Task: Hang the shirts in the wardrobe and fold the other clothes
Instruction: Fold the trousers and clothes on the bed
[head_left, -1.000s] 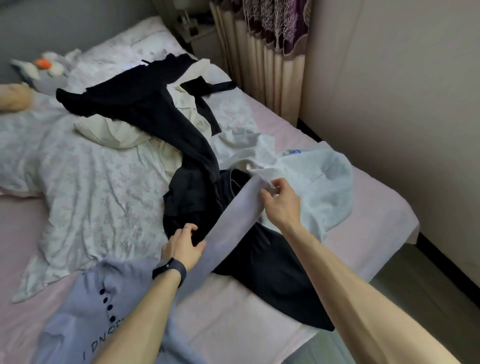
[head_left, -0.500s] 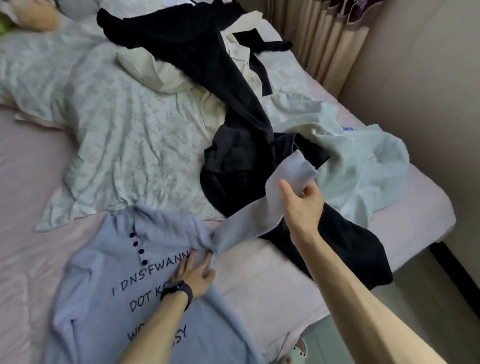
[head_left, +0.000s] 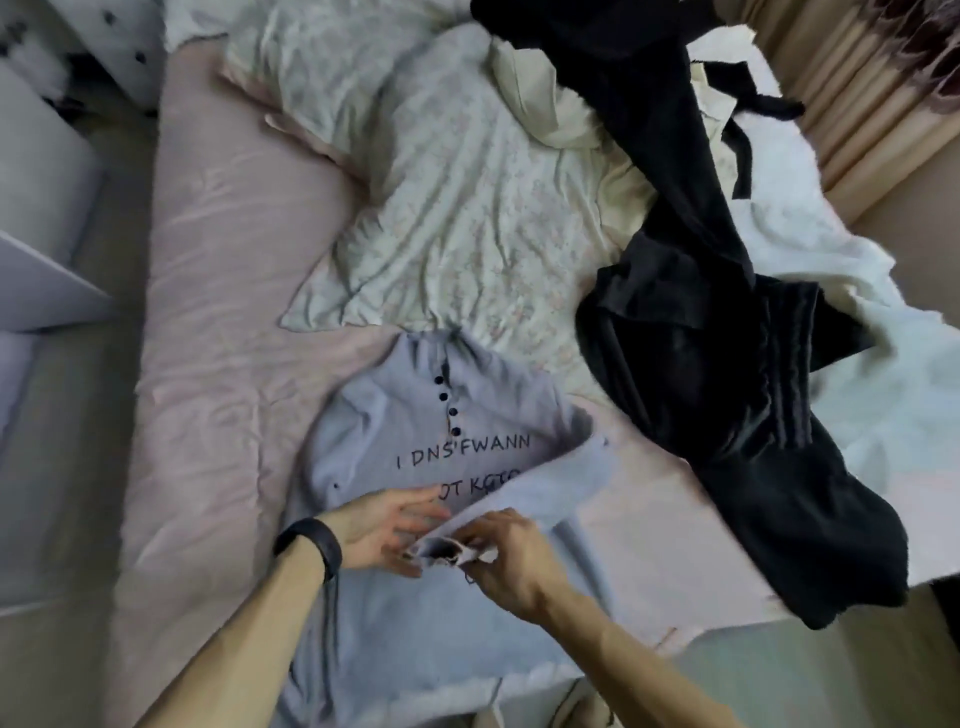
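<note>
Pink bed (head_left: 218, 364), lilac shirt (head_left: 410, 415), right hand (head_left: 511, 564) pinching cuff (head_left: 441, 550), left hand (head_left: 387, 527) touching

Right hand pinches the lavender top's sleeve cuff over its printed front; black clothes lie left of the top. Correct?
No: the head view shows the black clothes right of the lavender top. The right hand does pinch the sleeve cuff.

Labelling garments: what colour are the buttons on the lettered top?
The buttons are dark, near black; best seen in the head view.
</note>
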